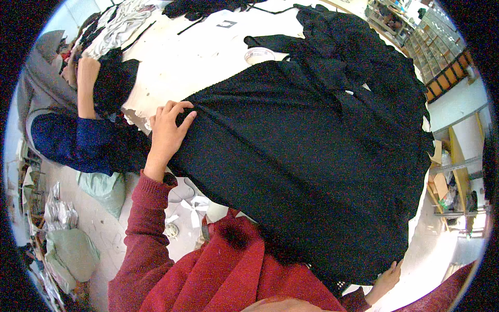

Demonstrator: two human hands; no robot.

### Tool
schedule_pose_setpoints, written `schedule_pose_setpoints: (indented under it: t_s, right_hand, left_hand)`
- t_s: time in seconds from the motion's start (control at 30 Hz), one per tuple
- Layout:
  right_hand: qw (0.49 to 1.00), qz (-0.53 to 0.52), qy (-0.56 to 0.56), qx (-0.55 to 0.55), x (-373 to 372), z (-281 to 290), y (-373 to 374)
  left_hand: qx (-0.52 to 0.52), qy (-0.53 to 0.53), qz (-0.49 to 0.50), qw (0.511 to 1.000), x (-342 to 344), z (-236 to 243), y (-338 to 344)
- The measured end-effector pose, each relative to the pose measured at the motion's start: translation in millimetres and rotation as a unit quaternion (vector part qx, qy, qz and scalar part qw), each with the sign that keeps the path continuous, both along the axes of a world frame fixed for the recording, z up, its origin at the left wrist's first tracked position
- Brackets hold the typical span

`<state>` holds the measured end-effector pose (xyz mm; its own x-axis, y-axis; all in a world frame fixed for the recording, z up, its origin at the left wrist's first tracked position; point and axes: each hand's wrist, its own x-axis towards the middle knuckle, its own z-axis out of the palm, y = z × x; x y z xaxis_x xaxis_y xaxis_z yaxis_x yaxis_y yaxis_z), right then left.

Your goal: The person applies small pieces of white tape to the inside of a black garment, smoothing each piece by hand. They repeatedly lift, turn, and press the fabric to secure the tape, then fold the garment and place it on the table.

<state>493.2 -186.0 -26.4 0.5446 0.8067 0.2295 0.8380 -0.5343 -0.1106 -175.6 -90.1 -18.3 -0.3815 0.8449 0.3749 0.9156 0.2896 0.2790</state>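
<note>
A large piece of black cloth (306, 171) is spread over the white table, its lower edge hanging toward me. At its upper left corner, my left hand (169, 127) pinches the edge between thumb and fingers. My right hand (385, 282) is at the lower right corner of the same cloth, its fingers closed at the edge and partly hidden by it. Shallow creases run across the cloth from the left hand. More black fabric (338, 36) lies bunched beyond it on the right. Two small white scraps (349, 92) rest on the dark fabric.
A roll of tape (259, 55) lies on the table (192, 62) beyond the cloth. To the left, a person in a dark blue sleeve (78, 143) handles black fabric (115, 83). Pale sacks (73, 255) stand on the floor at left; shelves (452, 171) line the right.
</note>
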Motion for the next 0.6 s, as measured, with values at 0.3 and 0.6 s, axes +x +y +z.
schedule_pose_setpoints:
  t_s: [0.3, 0.6]
  right_hand:
    - [0.989, 0.142, 0.044, -0.008, -69.2, 22.4, 5.8]
    - [0.952, 0.301, -0.038, -0.048, -114.0, 33.2, 39.3]
  left_hand:
    - [0.030, -0.090, -0.166, 0.982, -3.4, 12.0, -24.0]
    - [-0.105, 0.002, -0.295, 0.950, 48.8, 27.5, -8.5]
